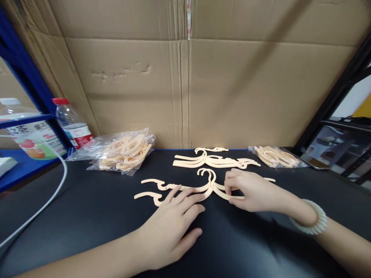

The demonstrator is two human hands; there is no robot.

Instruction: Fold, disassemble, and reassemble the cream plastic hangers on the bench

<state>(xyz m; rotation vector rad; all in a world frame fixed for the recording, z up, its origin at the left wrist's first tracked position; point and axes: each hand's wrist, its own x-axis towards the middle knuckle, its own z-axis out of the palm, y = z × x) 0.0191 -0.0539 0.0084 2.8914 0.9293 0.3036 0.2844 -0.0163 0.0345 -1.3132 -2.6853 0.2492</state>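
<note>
Two cream plastic folding hangers lie side by side on the black table with their arms spread, the nearer hanger (222,193) in front of the farther one (199,189). My left hand (171,227) rests palm down, fingers apart, over the left arms and covers part of them. With bent fingers, my right hand (255,191) grips the right arm of the nearer hanger; its fingers hide part of both right arms. Just behind these two lies a group of similar hangers (189,163), with a loose piece (220,149) at the back.
A clear bag of hanger parts (127,152) lies at left, another bag (275,156) at right beside a phone (315,162). Bottles (75,127) stand by the blue frame (17,58). A white cable (55,197) crosses the table's left side. Cardboard (130,77) walls the back.
</note>
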